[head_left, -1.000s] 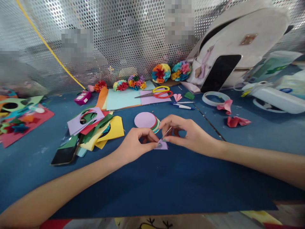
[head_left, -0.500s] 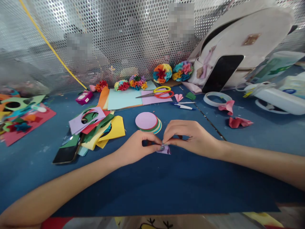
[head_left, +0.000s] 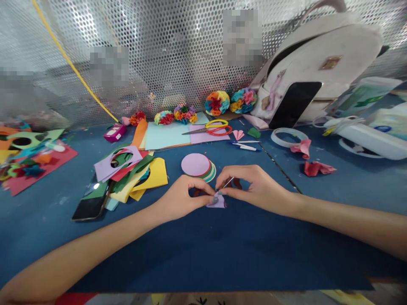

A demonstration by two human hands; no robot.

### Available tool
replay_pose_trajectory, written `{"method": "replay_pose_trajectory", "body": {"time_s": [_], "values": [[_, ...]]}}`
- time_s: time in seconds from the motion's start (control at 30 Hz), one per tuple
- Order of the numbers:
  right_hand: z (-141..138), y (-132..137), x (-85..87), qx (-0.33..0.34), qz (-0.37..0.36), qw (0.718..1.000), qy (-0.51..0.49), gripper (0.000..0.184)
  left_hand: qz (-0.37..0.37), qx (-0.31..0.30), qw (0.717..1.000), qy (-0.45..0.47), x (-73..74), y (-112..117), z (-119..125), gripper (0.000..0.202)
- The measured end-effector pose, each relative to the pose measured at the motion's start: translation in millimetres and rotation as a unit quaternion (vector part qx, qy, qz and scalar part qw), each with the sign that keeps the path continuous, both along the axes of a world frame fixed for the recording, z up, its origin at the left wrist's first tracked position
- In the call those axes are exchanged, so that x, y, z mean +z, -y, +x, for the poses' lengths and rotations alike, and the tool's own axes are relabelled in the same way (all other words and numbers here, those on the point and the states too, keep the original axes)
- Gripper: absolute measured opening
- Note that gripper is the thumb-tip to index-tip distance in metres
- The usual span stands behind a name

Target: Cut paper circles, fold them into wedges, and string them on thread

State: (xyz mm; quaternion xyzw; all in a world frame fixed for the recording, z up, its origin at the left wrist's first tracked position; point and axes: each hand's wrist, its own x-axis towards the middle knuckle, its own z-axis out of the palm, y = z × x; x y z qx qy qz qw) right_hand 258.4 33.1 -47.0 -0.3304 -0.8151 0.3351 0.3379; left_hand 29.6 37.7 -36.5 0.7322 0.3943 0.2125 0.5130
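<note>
A small folded lilac paper piece point(head_left: 217, 201) lies at the centre of the work, low on the blue desk point(head_left: 222, 254) and held just above or against its surface. The left hand point(head_left: 182, 197) is closed into a tight pinch on the paper's left corner, which seems to keep the folded layers from springing apart. The right hand point(head_left: 254, 188) is also pinched, its thumb and forefinger closed around a thin silver metal pin point(head_left: 228, 183), whose lower end meets the paper. Exactly where the tip lands is hidden by the fingers. Both hands come in close together, apparently to steady such a small piece.

At 11 o'clock, a stack of paper circles point(head_left: 195, 165) with a lilac one on top sits just beyond the hands. Farther out at 12 o'clock, orange-and-yellow-handled steel scissors point(head_left: 206, 129) rest on pale blue and lilac paper sheets point(head_left: 165, 136). At 9 o'clock lie overlapping yellow and lilac card offcuts point(head_left: 117, 163) with round holes, and beyond them at 8 o'clock a black smartphone point(head_left: 90, 206). Crumpled pink paper scraps point(head_left: 314, 168) lie at 3 o'clock, and a clear tape roll point(head_left: 289, 137) at 2 o'clock. Multicoloured paper rosettes point(head_left: 217, 103) line the back at 12 o'clock, beside a white backpack point(head_left: 318, 55) at 1 o'clock.
</note>
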Motion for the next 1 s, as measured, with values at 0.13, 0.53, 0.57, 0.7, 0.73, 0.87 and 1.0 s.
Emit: {"method": "replay_pose_trajectory", "body": {"time_s": [0.13,0.53,0.57,0.7,0.73,0.87,1.0], "values": [[2,-2,-1.9,-0.012,-0.028,1.0,0.003,0.015,-0.023,0.005,1.0,0.017,-3.9,-1,0,0.01],[4,-6,-7.3,0.073,0.026,0.996,-0.043,0.022,-0.037,-0.047,0.998,0.027,-14.8,-5,0,0.013],[4,-6,-8.6,0.083,0.026,0.995,-0.048,0.022,-0.035,-0.055,0.997,0.028,-15.0,-5,0,0.013],[4,-10,-15.4,0.102,0.014,0.992,-0.073,0.02,-0.029,-0.068,0.997,0.03,-13.7,-8,0,0.012],[4,-10,-16.9,0.103,0.01,0.992,-0.078,0.02,-0.03,-0.068,0.997,0.03,-13.0,-8,0,0.012],[3,-11,-20.2,0.114,-0.004,0.99,-0.088,0.021,-0.05,-0.078,0.995,0.041,-12.2,-10,-1,0.013],[3,-9,-21.2,0.112,-0.04,0.989,-0.086,0.023,-0.079,-0.06,0.993,0.064,-15.7,-11,-1,0.018]]}}
